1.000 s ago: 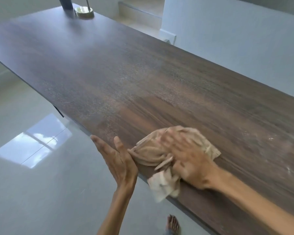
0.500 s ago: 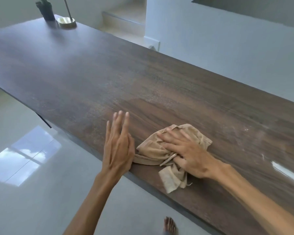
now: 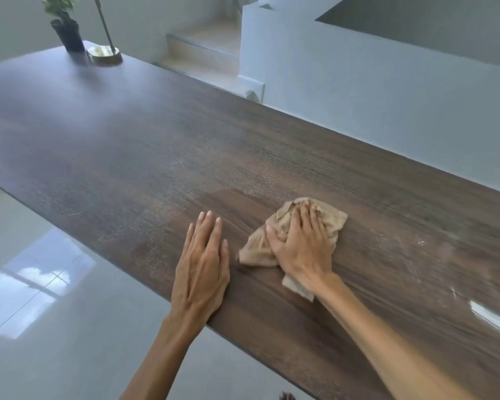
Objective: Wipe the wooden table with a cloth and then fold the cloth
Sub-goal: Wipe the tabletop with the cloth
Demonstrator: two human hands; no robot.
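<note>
Surface: dark brown wood-grain table (image 3: 162, 157), long, running from the near right corner away to the far left; pale dusty streaks toward its right end, a bright glare patch near the right edge.
Far left corner: small potted plant (image 3: 65, 30) in a dark pot, and just beside it a brass-coloured lamp base (image 3: 104, 54) with a thin metal stem.
Room: glossy grey tiled floor (image 3: 55, 298) off the near edge, showing a window reflection; white low wall (image 3: 358, 90) along the far edge; light wooden steps (image 3: 202, 50) behind it.
Cloth: beige cloth (image 3: 283, 226), crumpled and bunched, lay on the table nearer the near edge than the far one, toward the right half; one corner stuck out under the wrist.
Right hand: right hand (image 3: 302, 246) lay palm-down on the cloth, fingers spread and only slightly bent, pressing it to the wood, not clenched.
Left hand: left hand (image 3: 202, 264) rested flat on the table at the near edge, just left of the cloth, fingers straight and together, holding nothing.
Writing: none legible.
</note>
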